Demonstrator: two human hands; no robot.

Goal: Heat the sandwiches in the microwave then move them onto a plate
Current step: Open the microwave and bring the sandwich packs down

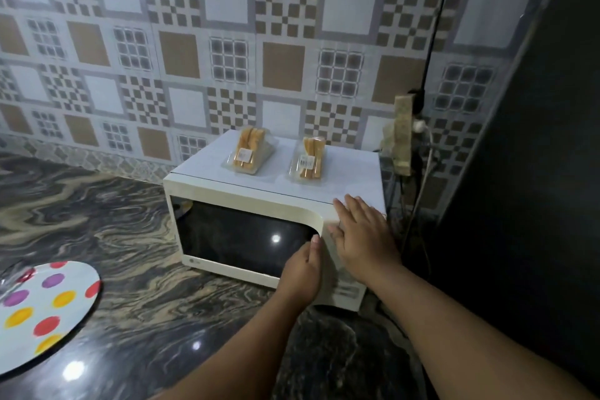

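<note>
1. A boxy cream-white microwave (pixel 246 191) with a glossy black glass door and a rounded door frame sits on a dark, polished stone countertop (pixel 130 237) veined in swirling tan and grey. The door is closed.
2. On the microwave's flat top lie two clear, wedge-shaped plastic sandwich packs, each showing golden-brown bread slices and a small white label: the left sandwich pack (pixel 249 151) near the back, the right sandwich pack (pixel 310 158) just beside it, the two apart.
3. A round white plate (pixel 45 312) dotted with purple, yellow and red spots rests on the countertop at the left, well apart from the microwave.
4. Behind stands a glossy tiled wall (pixel 227 42) patterned in brown, grey and white squares and checkers. A black cable (pixel 435 29) hangs down it to the right of the microwave.
5. The left hand (pixel 303 269) reaches to the door's right edge, thumb up along the frame; whether its fingers hook behind the edge cannot be told.
6. The right hand (pixel 362 234) lies flat, fingers straight and spread, pressing on the microwave's upper right front corner, gripping nothing.
7. The hands are just beside each other.
</note>
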